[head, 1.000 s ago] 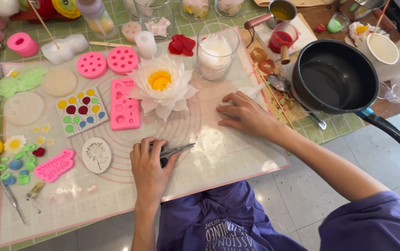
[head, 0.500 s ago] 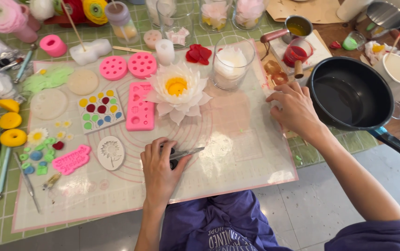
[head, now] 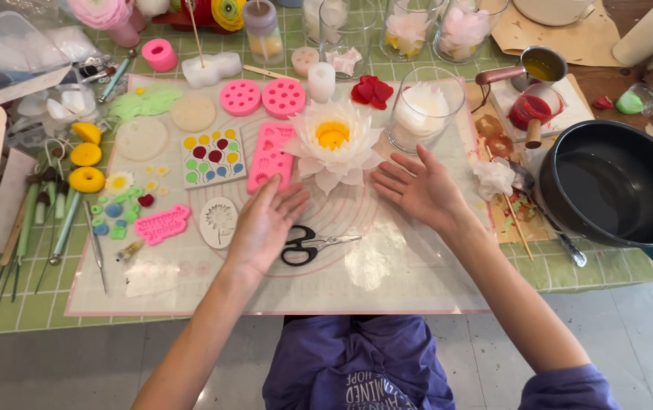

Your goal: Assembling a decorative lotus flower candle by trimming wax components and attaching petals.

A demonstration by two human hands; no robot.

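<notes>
One white wax flower (head: pixel 333 143) with a yellow centre stands on the translucent work mat (head: pixel 387 266), toward its far half. Both hands are held flat over the mat, one to each side of the flower and just short of its near petals. The left hand (head: pixel 266 224) has its fingers spread apart and grips nothing; whether the palm rests on the mat cannot be told. The right hand (head: pixel 417 186) is likewise splayed, palm down, and empty.

One pair of black-handled scissors (head: pixel 313 245) lies on the mat just beside the left hand, blades pointing right, touched by neither hand.

Count of items left of the flower: two round pink moulds (head: pixel 263 97) side by side, one long pink mould (head: pixel 269 157), one square mould (head: pixel 213 156) filled with coloured dots, one oval white mould (head: pixel 219 222), and three yellow rings (head: pixel 86 156) in a column at the mat's left edge.

Behind the flower: one short white candle (head: pixel 321 81), one red petal cluster (head: pixel 373 90), and one clear glass (head: pixel 426 108) holding white material.

At the right of the bench (head: pixel 592 269): one black frying pan (head: pixel 619 186), one small metal pot (head: pixel 533 67) with yellow liquid, and one red-filled dish (head: pixel 533 111).
</notes>
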